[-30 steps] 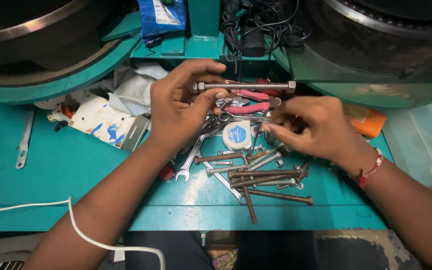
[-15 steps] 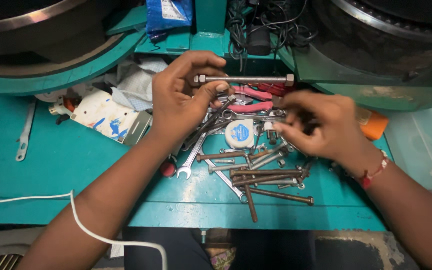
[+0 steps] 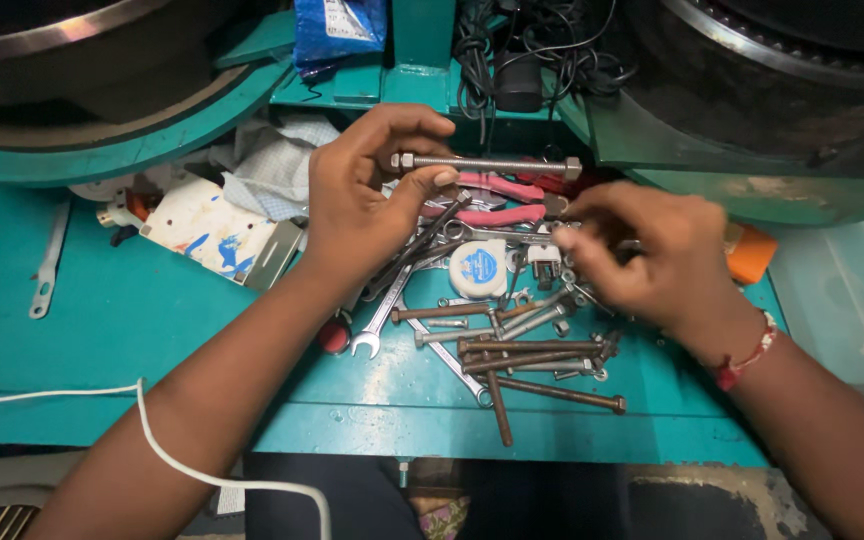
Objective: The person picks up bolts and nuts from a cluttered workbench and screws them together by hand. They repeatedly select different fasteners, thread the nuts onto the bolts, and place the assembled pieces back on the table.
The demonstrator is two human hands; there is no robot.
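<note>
My left hand (image 3: 367, 195) grips a long threaded bolt (image 3: 497, 164) by its left end and holds it level above the bench. A nut sits near that end and a hex head at the right end. My right hand (image 3: 642, 250) hovers over the heap of bolts and spanners (image 3: 512, 345), its fingertips pinched together on something small that I cannot make out. Red-handled pliers (image 3: 507, 200) lie under the bolt, and a round white and blue tape roll (image 3: 479, 268) lies between my hands.
The teal bench (image 3: 112, 330) carries a spanner (image 3: 47, 270) at the left, a paint-stained white object (image 3: 207, 230) and rags. Large round machine housings (image 3: 772, 90) stand behind on both sides. A white cable (image 3: 152, 440) crosses my left forearm. An orange object (image 3: 752, 255) lies at the right.
My left hand has lifted the long bolt slightly up and away from the pile. My right hand has shifted left over the loose hardware, fingers closing.
</note>
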